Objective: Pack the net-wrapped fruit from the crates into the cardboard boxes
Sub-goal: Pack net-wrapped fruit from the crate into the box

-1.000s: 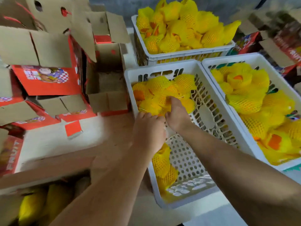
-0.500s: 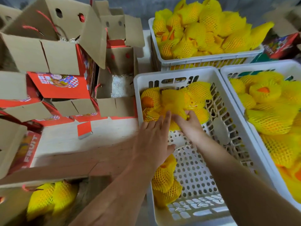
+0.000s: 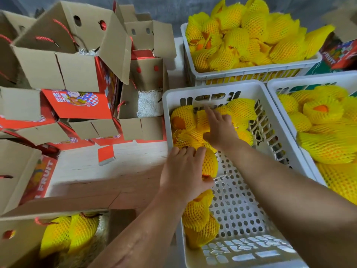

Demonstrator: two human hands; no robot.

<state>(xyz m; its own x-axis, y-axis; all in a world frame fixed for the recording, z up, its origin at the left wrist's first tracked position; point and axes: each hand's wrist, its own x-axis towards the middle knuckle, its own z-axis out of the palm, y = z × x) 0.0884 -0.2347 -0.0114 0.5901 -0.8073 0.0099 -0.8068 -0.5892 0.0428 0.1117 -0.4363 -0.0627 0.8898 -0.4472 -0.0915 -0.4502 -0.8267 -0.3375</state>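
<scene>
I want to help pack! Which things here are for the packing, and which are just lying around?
For the packing:
- yellow net-wrapped fruit, gripped by the left hand
- right hand on the fruit pile
- white plastic crate
- open cardboard box with white shredded padding

Just lying around:
- small red cardboard piece

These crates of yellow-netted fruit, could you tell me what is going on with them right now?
A person is packing net-wrapped fruit into cardboard boxes. Both hands are in the middle white crate, which is more than half empty. The left hand grips one net-wrapped fruit, while the right hand reaches with spread fingers over the pile at the far end. The other two crates are well filled. One open box holds only white shredded padding; another at lower left already has fruit inside.
</scene>
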